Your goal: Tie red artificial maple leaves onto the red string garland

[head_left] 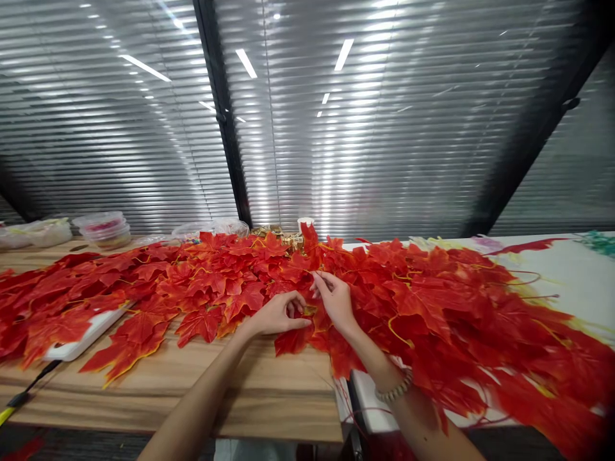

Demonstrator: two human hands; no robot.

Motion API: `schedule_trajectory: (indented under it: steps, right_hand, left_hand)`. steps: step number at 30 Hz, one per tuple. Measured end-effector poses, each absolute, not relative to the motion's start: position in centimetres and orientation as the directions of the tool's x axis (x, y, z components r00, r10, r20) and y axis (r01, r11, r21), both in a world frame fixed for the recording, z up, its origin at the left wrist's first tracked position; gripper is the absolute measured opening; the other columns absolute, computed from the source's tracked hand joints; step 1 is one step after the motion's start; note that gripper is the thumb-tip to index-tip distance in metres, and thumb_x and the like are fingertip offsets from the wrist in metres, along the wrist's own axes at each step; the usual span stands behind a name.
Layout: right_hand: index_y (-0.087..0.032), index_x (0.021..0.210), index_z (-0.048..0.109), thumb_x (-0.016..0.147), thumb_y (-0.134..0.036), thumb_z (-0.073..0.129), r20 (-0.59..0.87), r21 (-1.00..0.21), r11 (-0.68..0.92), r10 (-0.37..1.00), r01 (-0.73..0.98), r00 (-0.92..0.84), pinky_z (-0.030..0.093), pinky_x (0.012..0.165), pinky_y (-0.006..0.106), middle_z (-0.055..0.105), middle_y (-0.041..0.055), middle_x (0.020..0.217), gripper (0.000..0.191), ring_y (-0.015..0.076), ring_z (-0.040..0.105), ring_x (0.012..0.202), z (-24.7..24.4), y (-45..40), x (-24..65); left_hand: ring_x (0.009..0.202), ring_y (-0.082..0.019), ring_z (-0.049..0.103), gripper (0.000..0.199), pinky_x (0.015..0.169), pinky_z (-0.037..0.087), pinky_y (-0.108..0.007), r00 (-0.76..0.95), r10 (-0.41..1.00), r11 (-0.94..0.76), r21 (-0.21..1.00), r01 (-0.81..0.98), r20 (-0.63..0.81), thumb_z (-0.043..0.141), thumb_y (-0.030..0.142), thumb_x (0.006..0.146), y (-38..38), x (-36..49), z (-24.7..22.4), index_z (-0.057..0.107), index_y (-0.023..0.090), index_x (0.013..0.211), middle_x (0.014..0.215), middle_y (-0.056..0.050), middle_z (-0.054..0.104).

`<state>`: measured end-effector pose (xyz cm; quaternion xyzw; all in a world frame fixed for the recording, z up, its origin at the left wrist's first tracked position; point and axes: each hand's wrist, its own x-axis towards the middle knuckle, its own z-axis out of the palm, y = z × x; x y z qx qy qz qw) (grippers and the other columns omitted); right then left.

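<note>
A long heap of red artificial maple leaves (206, 282) with yellow edges and thin yellow stems lies across the table. At its front middle, my left hand (283, 312) curls, thumb and fingers around the edge of a red maple leaf (291, 342). A small yellow-green piece (309, 310) shows by those fingertips. Just to the right and slightly higher, my right hand (335, 299) is closed in a pinch, its fingertips at a thin leaf stem among the leaves. What exactly sits between the right fingertips is too small to see well. A beaded bracelet (394, 388) circles the right wrist.
A white power strip (91, 333) with a black cable lies partly under leaves at left. Clear plastic tubs (103, 229), gold packets (291, 241) and a white cup (305, 223) stand behind. The wooden tabletop (278, 390) meets a white surface (576, 275) at right. Blinds rise behind.
</note>
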<state>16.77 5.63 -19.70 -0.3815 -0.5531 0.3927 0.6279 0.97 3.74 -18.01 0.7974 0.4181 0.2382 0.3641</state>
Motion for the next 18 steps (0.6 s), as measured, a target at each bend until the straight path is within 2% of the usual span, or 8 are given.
schedule_trajectory:
  steps: [7,18]
  right_hand:
    - [-0.013,0.083,0.063,0.078,-0.039,0.053,0.389,-0.918,0.393,0.919,-0.057,0.072,0.042,0.050,0.025,0.057,0.0016,0.061,0.028,0.0121,0.050,0.048,-19.76,5.58,16.69]
    - [-0.014,0.083,0.063,0.078,-0.041,0.052,0.392,-0.918,0.394,0.919,-0.043,0.048,0.042,0.049,0.024,0.058,0.0022,0.061,0.030,0.0122,0.050,0.047,-20.07,5.76,16.59]
  left_hand:
    - [0.066,-0.011,0.050,0.022,0.061,0.042,-0.023,0.558,0.828,-0.359,0.812,0.460,0.050,0.059,0.016,0.066,4.30,0.59,-18.58,0.054,0.015,0.087,0.080,-0.002,0.058]
    - [0.066,-0.011,0.052,0.023,0.061,0.042,-0.022,0.567,0.823,-0.328,0.839,0.434,0.028,0.052,0.009,0.065,4.60,0.46,-18.60,0.056,0.013,0.087,0.080,-0.003,0.060]
